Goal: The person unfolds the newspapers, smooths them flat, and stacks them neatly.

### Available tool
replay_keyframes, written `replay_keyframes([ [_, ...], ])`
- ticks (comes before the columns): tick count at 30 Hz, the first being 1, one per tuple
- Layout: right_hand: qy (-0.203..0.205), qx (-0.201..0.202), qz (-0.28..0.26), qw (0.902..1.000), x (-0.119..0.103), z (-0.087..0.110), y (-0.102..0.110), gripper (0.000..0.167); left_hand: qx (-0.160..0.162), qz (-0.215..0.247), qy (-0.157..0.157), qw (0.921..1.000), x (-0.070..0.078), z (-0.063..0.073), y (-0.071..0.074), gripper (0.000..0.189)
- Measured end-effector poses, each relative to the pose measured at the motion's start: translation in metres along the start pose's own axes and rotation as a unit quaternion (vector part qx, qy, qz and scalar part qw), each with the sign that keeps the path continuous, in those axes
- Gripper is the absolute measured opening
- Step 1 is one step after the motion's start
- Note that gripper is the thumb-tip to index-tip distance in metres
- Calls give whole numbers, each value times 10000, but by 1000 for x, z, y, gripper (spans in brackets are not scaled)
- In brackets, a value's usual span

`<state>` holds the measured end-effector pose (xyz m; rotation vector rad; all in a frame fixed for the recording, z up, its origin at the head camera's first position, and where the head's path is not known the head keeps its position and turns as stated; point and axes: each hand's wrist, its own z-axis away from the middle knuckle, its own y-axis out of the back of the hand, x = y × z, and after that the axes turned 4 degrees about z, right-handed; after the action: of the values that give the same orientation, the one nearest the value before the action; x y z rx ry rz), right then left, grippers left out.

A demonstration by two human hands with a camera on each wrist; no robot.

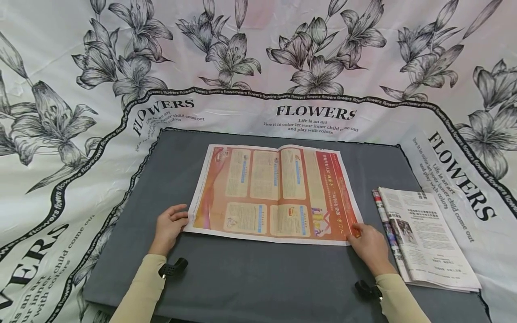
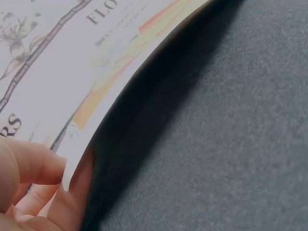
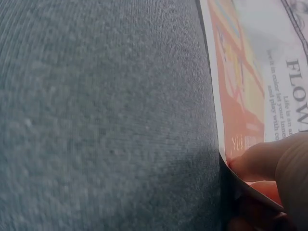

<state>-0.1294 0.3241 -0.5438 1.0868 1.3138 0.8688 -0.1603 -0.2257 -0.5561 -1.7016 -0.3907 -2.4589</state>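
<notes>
An orange-red printed newspaper sheet (image 1: 246, 202) lies spread over the grey table, with a crease running down its middle. At its near left corner my left hand (image 1: 169, 226) pinches the paper between thumb and fingers; the left wrist view shows the white margin (image 2: 74, 166) between them and the edge raised off the cloth. My right hand (image 1: 369, 246) grips the near right corner. In the right wrist view the thumb (image 3: 260, 159) presses on the red print, with fingers partly hidden beneath the sheet.
A folded stack of newspapers (image 1: 432, 242) lies at the right, close beside my right hand. The grey table surface (image 1: 258, 278) is bordered by a white cloth (image 1: 234, 114) printed with flowers and lettering. Each wrist wears a black strap, the left one (image 1: 173, 268) standing out sideways.
</notes>
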Motion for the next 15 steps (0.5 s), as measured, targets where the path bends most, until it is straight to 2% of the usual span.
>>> replay_keyframes([
  [7, -235, -245, 115, 9994, 0, 3, 5, 47, 11, 18, 33, 10000, -2, 0, 3, 52],
  [15, -300, -175, 138, 9993, 0, 4, 4, 46, 31, 36, 58, 10000, -4, 0, 4, 51],
])
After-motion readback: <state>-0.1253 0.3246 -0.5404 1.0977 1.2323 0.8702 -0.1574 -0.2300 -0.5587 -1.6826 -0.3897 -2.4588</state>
